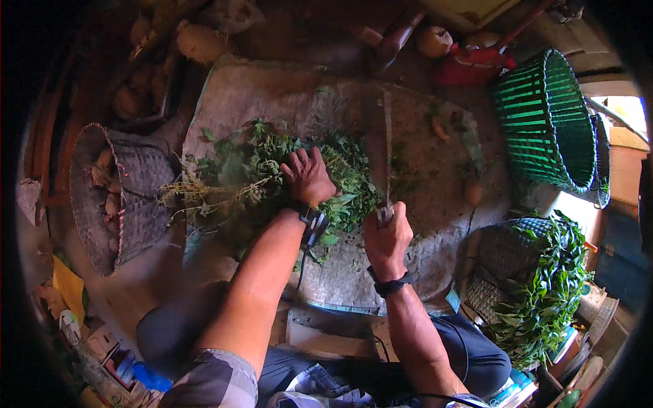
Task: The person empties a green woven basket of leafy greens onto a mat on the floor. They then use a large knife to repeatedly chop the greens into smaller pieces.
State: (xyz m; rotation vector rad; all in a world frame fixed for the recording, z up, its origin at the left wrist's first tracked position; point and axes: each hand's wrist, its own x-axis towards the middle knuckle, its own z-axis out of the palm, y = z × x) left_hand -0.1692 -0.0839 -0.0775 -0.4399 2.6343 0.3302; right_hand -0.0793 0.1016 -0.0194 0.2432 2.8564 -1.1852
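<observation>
My left hand point(308, 178) presses down on a pile of leafy green stems point(344, 178), its fingers curled over them. Pale stem ends point(204, 194) stick out to the left of the pile. In my right hand point(387, 234) is the handle of a large knife point(380, 137), its long broad blade pointing away from me. The blade stands just right of the greens. Under the pile lies a worn woven sack sheet point(245, 86), with bits of leaf scattered on it.
At left, a woven basket point(145, 199) lies tipped, brownish pieces inside. A green basket point(530, 122) leans at upper right. Leafy greens point(553, 290) fill a dark woven basket point(510, 250) at lower right. Round gourd-like items point(201, 43) and a red object point(469, 64) are at the back.
</observation>
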